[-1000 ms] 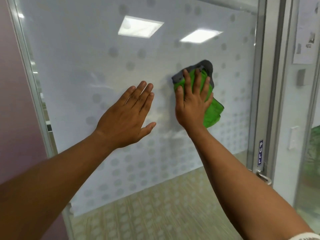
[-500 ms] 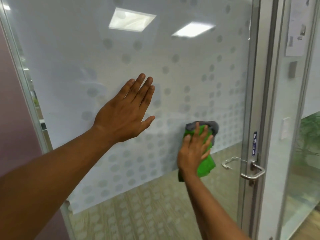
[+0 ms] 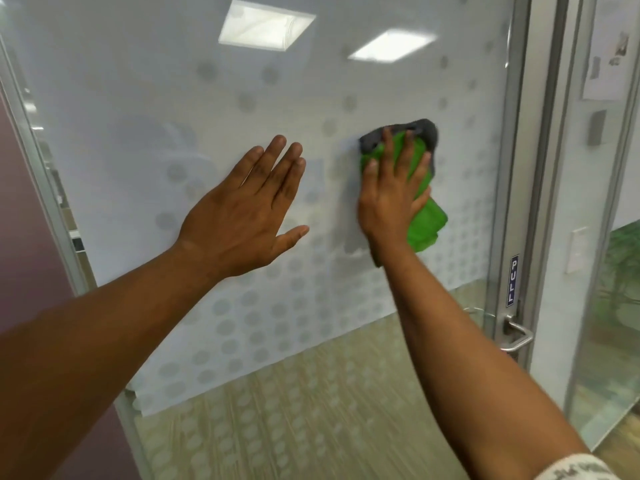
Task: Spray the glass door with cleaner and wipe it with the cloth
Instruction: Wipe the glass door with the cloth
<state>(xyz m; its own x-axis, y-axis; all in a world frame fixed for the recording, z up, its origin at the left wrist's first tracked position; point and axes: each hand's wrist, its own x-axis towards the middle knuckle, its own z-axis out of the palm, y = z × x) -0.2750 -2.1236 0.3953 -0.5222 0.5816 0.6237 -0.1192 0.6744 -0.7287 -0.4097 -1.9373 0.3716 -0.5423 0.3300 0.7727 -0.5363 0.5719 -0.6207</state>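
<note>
The right hand [image 3: 393, 199] lies flat on the glass door [image 3: 145, 98], fingers spread wide and pressing a green cloth [image 3: 424, 223] with a grey edge against the pane. The cloth sits in the right half of the door, near the metal frame [image 3: 516, 168] on that side, at about mid-height of the frosted band. Its grey edge pokes out above the fingertips, and a green fold hangs past the heel of the hand toward the frame.

The left hand [image 3: 246, 216] is open too, fingers together and thumb out, set toward the middle of the pane; it seems to rest on the glass, though contact is hard to confirm from this angle. The two hands are near each other but apart.

Below the cloth, on the frame, is a blue "PULL" label [image 3: 513, 279], and under it a metal lever handle [image 3: 517, 336]. Two ceiling lights [image 3: 265, 26] reflect near the door's top edge.
</note>
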